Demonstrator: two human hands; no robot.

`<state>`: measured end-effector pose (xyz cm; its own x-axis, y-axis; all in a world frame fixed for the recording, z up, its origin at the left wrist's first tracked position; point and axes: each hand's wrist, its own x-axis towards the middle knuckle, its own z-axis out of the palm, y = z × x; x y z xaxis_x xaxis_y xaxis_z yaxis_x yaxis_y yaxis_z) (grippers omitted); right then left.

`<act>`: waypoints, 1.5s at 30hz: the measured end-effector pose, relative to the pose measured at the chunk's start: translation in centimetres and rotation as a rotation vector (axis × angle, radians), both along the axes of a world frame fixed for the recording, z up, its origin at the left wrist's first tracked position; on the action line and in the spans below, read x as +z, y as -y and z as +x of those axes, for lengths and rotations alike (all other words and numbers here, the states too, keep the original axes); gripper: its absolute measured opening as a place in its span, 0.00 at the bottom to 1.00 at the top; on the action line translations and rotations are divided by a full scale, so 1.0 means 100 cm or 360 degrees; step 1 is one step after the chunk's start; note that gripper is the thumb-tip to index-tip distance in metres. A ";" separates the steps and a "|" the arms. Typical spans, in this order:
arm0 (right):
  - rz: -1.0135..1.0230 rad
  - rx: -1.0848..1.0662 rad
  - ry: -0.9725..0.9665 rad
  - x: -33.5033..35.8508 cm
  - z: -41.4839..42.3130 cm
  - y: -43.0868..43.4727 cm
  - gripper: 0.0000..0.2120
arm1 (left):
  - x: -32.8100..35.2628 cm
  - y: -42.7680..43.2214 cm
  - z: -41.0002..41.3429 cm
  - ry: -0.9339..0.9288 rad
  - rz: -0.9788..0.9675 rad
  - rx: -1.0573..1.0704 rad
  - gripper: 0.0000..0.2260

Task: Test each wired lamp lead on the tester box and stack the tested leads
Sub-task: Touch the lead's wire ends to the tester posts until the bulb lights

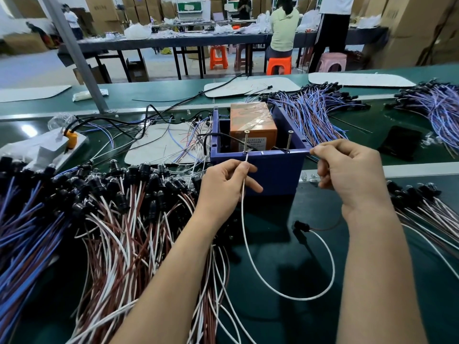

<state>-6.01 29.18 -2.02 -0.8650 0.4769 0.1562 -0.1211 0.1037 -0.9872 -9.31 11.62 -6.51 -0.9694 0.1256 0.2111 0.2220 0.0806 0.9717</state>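
The left hand point(223, 187) pinches the white wire point(303, 299) of one lead between thumb and forefinger, the other fingers loosely spread. The wire's bare tip points up at the left screw point(246, 141), which stands on the front rim of the blue box point(273, 170); tip and screw look to be touching. The right hand point(352, 175) has its thumb and forefinger pressed together at the box's right front corner, near the right screw point(289, 141), the rest curled. What it pinches is too thin to see, probably the red wire point(325, 228), which runs up behind that wrist. Both wires meet at the black socket point(301, 226), hanging low between the forearms over the table point(280, 244). A left pile point(119, 219) and a right pile point(427, 209) of leads flank the arms.
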 end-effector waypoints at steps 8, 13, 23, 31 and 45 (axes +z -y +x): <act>-0.0018 0.0023 0.0014 -0.001 0.000 0.002 0.09 | 0.001 -0.002 0.001 0.0034 0.0042 0.0010 0.11; 0.0040 0.0037 0.0048 -0.002 0.000 0.003 0.09 | 0.003 -0.001 0.001 0.0059 0.0047 0.0010 0.12; 0.0040 0.0105 0.0109 -0.002 -0.001 0.007 0.08 | 0.015 -0.003 0.005 0.0433 0.0296 -0.0083 0.14; 0.0033 0.0115 0.0109 -0.002 -0.001 0.007 0.08 | 0.020 -0.004 0.006 0.0618 0.0409 -0.0099 0.14; 0.0125 0.0099 0.0213 -0.017 -0.010 0.012 0.09 | 0.020 -0.005 0.006 0.0646 0.0435 -0.0081 0.14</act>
